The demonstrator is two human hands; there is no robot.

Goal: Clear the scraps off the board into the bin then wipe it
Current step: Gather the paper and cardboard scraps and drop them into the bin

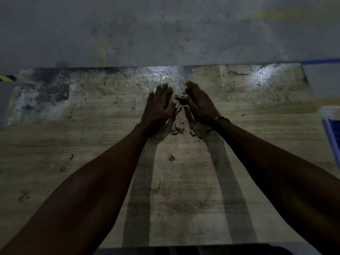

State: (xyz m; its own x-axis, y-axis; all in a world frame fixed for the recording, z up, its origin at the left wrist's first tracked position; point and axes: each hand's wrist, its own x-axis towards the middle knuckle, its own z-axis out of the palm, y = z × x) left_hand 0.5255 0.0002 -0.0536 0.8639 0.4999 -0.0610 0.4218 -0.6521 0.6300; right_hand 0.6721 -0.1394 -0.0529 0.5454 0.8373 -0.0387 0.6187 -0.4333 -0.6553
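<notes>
A large worn wooden board (92, 144) fills most of the view. My left hand (159, 105) and my right hand (199, 103) are cupped toward each other over its far middle, fingers fairly straight, with a small heap of pale scraps (178, 102) pressed between them. A few more scraps (179, 129) lie loose on the board just below the hands, and one small bit (172, 157) sits nearer to me. The scene is dim, and the inner sides of the palms are hidden.
A grey concrete floor (165, 30) lies beyond the board's far edge. A blue and white container (331, 129) shows at the right edge. Yellow and black tape (8, 77) marks the far left. A dark edge (184, 251) runs along the bottom.
</notes>
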